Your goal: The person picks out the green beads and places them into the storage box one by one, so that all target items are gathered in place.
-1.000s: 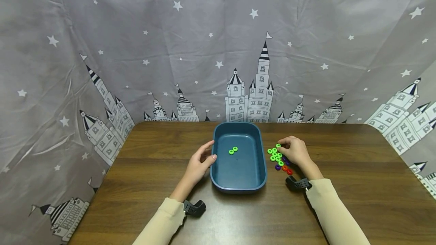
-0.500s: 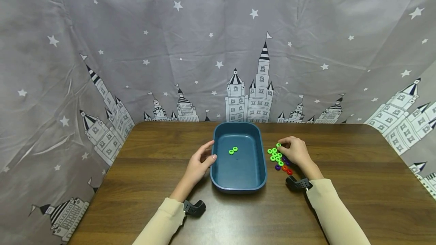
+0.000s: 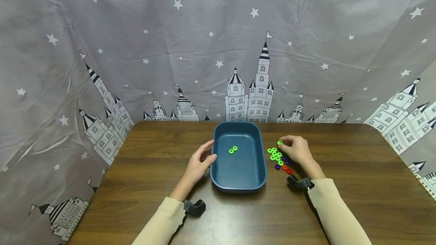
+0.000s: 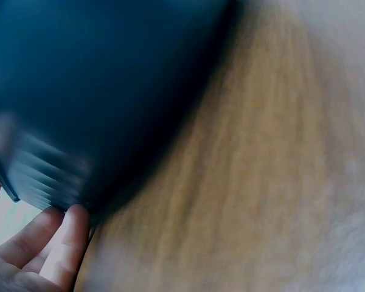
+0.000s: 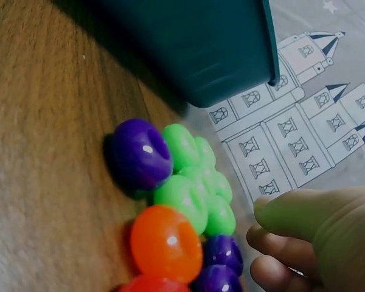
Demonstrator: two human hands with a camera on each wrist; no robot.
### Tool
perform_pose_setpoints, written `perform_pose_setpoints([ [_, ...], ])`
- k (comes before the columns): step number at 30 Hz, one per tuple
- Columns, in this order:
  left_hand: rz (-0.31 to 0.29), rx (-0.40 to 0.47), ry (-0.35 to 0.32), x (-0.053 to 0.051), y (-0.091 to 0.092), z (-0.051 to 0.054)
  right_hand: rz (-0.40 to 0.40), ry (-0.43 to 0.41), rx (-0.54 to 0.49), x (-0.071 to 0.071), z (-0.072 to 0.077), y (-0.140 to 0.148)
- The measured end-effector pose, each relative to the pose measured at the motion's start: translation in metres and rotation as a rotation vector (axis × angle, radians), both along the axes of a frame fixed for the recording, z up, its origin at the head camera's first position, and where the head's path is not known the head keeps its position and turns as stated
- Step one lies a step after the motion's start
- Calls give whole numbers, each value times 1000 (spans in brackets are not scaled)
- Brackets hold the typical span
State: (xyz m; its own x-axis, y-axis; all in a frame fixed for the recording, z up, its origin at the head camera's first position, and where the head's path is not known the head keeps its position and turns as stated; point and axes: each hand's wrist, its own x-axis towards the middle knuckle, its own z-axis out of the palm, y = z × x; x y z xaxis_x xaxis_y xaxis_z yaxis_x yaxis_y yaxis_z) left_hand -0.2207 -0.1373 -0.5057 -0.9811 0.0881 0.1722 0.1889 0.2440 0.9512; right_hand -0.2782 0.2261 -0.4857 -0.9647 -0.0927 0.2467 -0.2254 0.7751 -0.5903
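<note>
A blue rectangular bin (image 3: pixel 238 177) stands mid-table with two green ring beads (image 3: pixel 231 151) on its floor. My left hand (image 3: pixel 199 165) rests against the bin's left side, thumb by the rim; in the left wrist view its fingertips (image 4: pixel 76 216) touch the outer wall. Right of the bin, my right hand (image 3: pixel 297 150) pinches a green ring bead (image 3: pixel 279 143) between thumb and fingers, just beyond the pile. That bead is hidden in the right wrist view. Several green beads (image 5: pixel 181 199) lie bunched together beside the hand, with purple beads (image 5: pixel 141 155), an orange bead (image 5: pixel 165 243) and a red bead (image 5: pixel 155 286).
The wooden table (image 3: pixel 153 143) extends on both sides of the bin. Behind its far edge hangs a grey curtain (image 3: pixel 204 48) printed with castles and stars. Black wrist mounts (image 3: pixel 195 208) sit at both cuffs.
My right hand has shifted slightly away and to the right, carrying the pinched green bead apart from the pile. My left hand and the bin keep their places.
</note>
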Motion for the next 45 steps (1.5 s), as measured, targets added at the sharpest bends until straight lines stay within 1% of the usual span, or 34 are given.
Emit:
perform_pose_setpoints([
  [5, -4, 1, 15, 0, 0, -1, 6, 15, -10, 1, 5, -1],
  [14, -3, 9, 0, 0, 0, 0, 50, 38, -35, 8, 26, -11],
  [20, -2, 0, 10, -2, -1, -2, 84, 54, -55, 13, 39, -22],
  [27, -1, 1, 18, -1, 0, -2, 133, 88, -71, 18, 51, -37],
  [30, -4, 9, 8, -1, -1, -2, 154, 100, -76, 20, 54, -43],
  [35, -6, 21, 7, -1, 0, -1, 177, 96, -76, 23, 56, -53],
  [41, -8, 19, 4, 0, 0, 1, 209, 72, -95, 28, 56, -66],
  [45, -8, 20, 3, -1, -1, 0, 237, 78, -106, 33, 55, -75],
])
